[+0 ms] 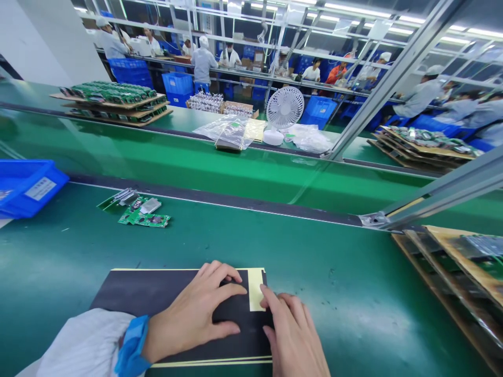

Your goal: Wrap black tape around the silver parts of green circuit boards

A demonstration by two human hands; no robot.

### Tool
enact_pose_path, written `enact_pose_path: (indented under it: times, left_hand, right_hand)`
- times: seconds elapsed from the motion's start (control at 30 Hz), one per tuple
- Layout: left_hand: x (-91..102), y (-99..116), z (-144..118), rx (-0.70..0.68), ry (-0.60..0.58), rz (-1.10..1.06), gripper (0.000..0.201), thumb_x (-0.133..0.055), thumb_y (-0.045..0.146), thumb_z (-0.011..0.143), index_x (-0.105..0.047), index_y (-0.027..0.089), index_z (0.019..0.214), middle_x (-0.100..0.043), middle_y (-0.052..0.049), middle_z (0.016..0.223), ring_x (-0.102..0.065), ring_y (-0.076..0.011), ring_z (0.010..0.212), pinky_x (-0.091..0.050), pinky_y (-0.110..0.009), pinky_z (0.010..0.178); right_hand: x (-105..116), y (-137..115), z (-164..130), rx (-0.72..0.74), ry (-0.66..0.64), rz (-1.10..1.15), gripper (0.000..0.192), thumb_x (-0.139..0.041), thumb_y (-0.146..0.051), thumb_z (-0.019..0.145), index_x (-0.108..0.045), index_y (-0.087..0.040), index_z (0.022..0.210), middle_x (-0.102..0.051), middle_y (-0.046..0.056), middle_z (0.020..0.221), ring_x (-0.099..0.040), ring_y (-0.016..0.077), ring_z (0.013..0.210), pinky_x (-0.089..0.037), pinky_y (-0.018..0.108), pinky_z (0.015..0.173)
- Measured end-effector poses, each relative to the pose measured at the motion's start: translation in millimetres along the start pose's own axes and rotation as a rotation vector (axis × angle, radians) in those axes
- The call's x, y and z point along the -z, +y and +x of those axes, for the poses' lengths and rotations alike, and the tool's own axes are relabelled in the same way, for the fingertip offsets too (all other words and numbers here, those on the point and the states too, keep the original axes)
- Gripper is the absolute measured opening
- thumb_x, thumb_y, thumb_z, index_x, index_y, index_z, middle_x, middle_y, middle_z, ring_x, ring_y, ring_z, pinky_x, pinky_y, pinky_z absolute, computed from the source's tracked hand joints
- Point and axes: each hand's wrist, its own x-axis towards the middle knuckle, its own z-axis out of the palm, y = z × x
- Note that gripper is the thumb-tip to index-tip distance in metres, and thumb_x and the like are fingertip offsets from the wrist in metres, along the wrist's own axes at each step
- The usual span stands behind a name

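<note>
Both hands, left hand [196, 314] flat and right hand [293, 335] with fingers spread, press the black sheet with yellow backing [165, 290] near the green bench's [334, 272] front edge, holding nothing; peeling at its right edge likely calls for a fingertip pinch next.

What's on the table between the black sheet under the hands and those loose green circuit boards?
Nothing: the head view shows only bare green table between the black sheet and circuit boards.

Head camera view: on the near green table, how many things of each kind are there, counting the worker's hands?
Hands: 2, left hand and right hand, both on the sheet
Black sheet: 1
Blue bin: 1
Cluster of green circuit boards: 1
Total: 5
</note>
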Motion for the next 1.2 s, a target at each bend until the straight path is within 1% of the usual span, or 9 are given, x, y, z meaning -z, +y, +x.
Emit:
enact_pose_path:
  times: [0.13, 0.27, 0.4, 0.63, 0.7, 0.8, 0.93, 1.07, 1.2]
  left_hand:
    - [0.5, -0.3, 0.1, -0.002, 0.005, 0.003, 0.039, -0.065, 0.022, 0.073, -0.052, 0.029, 0.109, -0.048, -0.003, 0.115, -0.043, -0.0256, 0.105, -0.03, -0.044, 0.093]
    - [1.0, -0.3, -0.1, -0.006, -0.003, 0.002, 0.04, -0.067, 0.023, 0.072, -0.052, 0.029, 0.108, -0.049, -0.003, 0.114, -0.044, -0.0256, 0.105, -0.03, -0.044, 0.093]
    - [1.1, 0.5, 0.2, 0.001, -0.009, 0.001, 0.041, -0.068, 0.021, 0.07, -0.053, 0.029, 0.107, -0.049, -0.002, 0.115, -0.044, -0.0257, 0.105, -0.029, -0.045, 0.094]
    - [1.2, -1.3, 0.3, 0.0, -0.035, -0.013, 0.04, -0.067, 0.021, 0.072, -0.052, 0.029, 0.108, -0.048, -0.003, 0.115, -0.043, -0.026, 0.106, -0.028, -0.046, 0.094]
    - [2.0, 0.0, 0.0, 0.012, -0.028, -0.037, 0.041, -0.068, 0.021, 0.071, -0.052, 0.029, 0.109, -0.048, -0.003, 0.115, -0.042, -0.0263, 0.106, -0.027, -0.047, 0.094]
    - [3.6, 7.6, 0.6, 0.034, -0.023, -0.191, 0.047, -0.07, 0.027, 0.07, -0.05, 0.031, 0.112, -0.046, -0.004, 0.115, -0.041, -0.0254, 0.108, -0.028, -0.045, 0.095]
    - [5.3, 20.8, 3.4, 0.018, 0.078, -0.487, 0.003, -0.055, 0.021, 0.081, -0.057, 0.021, 0.084, -0.045, -0.004, 0.103, -0.044, -0.0189, 0.103, -0.034, -0.033, 0.091]
    - [9.7, 23.0, 4.1, 0.125, 0.189, -0.692, 0.01, -0.052, 0.022, 0.083, -0.053, 0.019, 0.073, -0.045, -0.003, 0.097, -0.047, -0.0167, 0.095, -0.034, -0.03, 0.088]
    - [12.4, 22.7, 0.8, 0.151, 0.231, -0.742, 0.014, -0.055, 0.028, 0.081, -0.054, 0.018, 0.071, -0.047, -0.003, 0.093, -0.049, -0.0165, 0.089, -0.036, -0.03, 0.082]
  right_hand:
    - [1.5, 1.4, 1.6, 0.029, -0.065, 0.027, 0.054, -0.035, 0.005, 0.067, -0.034, -0.008, 0.12, -0.055, 0.014, 0.085, -0.045, 0.0289, 0.083, -0.038, 0.042, 0.069]
    - [-0.4, 4.6, 6.4, -0.01, -0.075, 0.086, 0.058, -0.032, 0.008, 0.067, -0.033, -0.013, 0.12, -0.053, 0.008, 0.078, -0.044, 0.0245, 0.075, -0.038, 0.039, 0.065]
    - [-6.7, 5.1, 8.0, -0.062, -0.054, 0.15, 0.046, -0.03, 0.006, 0.076, -0.034, -0.015, 0.116, -0.051, 0.005, 0.073, -0.043, 0.022, 0.069, -0.036, 0.036, 0.061]
    - [-5.5, 14.2, 1.0, -0.158, 0.016, 0.229, 0.031, -0.034, 0.0, 0.077, -0.041, -0.021, 0.099, -0.047, 0.001, 0.069, -0.043, 0.0194, 0.061, -0.036, 0.031, 0.056]
    - [-3.4, 17.1, 1.7, -0.13, 0.007, 0.279, 0.031, -0.037, -0.001, 0.077, -0.04, -0.022, 0.101, -0.049, 0.001, 0.07, -0.045, 0.0187, 0.061, -0.039, 0.03, 0.056]
    - [-1.1, 12.2, 6.8, -0.08, 0.0, 0.345, 0.036, -0.039, 0.0, 0.075, -0.04, -0.022, 0.103, -0.05, 0.0, 0.071, -0.047, 0.0182, 0.063, -0.04, 0.028, 0.055]
    - [4.3, -4.2, 17.2, -0.133, 0.077, 0.451, 0.035, -0.039, 0.0, 0.075, -0.044, -0.024, 0.099, -0.05, 0.001, 0.074, -0.047, 0.0178, 0.064, -0.038, 0.029, 0.057]
    - [11.9, -7.5, 26.0, -0.181, 0.183, 0.651, 0.038, -0.054, -0.009, 0.072, -0.046, -0.026, 0.106, -0.05, 0.001, 0.087, -0.048, 0.0171, 0.072, -0.042, 0.028, 0.065]
    - [5.6, -4.7, 29.0, -0.15, 0.124, 0.74, 0.015, -0.054, -0.014, 0.074, -0.055, -0.026, 0.083, -0.049, -0.001, 0.073, -0.048, 0.0164, 0.067, -0.038, 0.027, 0.059]
